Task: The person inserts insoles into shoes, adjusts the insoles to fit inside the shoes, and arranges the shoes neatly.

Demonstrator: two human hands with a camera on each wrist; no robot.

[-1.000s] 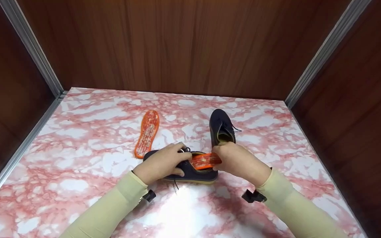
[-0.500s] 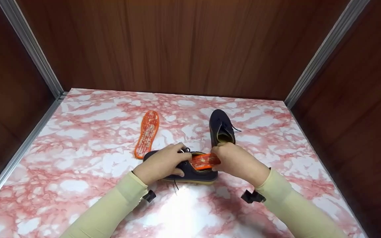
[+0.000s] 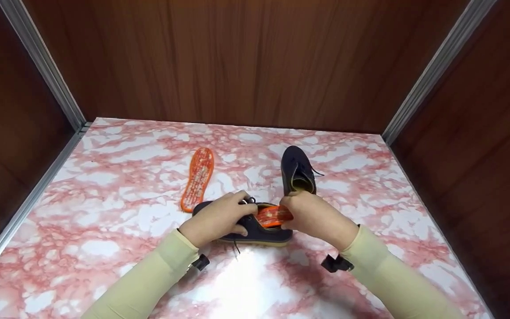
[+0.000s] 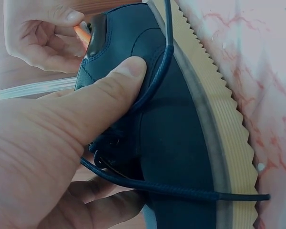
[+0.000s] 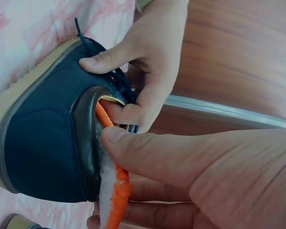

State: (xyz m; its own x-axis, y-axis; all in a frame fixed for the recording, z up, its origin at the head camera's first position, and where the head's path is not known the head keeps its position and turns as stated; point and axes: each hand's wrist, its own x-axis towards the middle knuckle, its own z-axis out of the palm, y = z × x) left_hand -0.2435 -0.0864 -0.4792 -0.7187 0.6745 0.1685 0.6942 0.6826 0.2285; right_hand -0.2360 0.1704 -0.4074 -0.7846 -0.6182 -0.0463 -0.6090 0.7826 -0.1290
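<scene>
A dark navy lace-up shoe [image 3: 255,237] lies crosswise on the table with its toe to the left. My left hand [image 3: 217,219] grips it over the laces, thumb on the near side in the left wrist view. An orange insole [image 3: 272,216] sits partly in the shoe's opening. My right hand [image 3: 317,217] pinches its rear end between thumb and fingers, as the right wrist view shows; its front part is hidden inside the shoe. Beyond the right hand stands the second navy shoe [image 3: 294,161], toe pointing away.
Another orange insole [image 3: 198,177] lies flat to the left, close to the held shoe's toe. The pink and white marbled table [image 3: 117,186] is bounded by brown wood panels [image 3: 237,62] at the back and both sides, with metal strips at the corners.
My right hand has shifted slightly left, pushing the insole a little further into the shoe. The left hand and the other things stay in place.
</scene>
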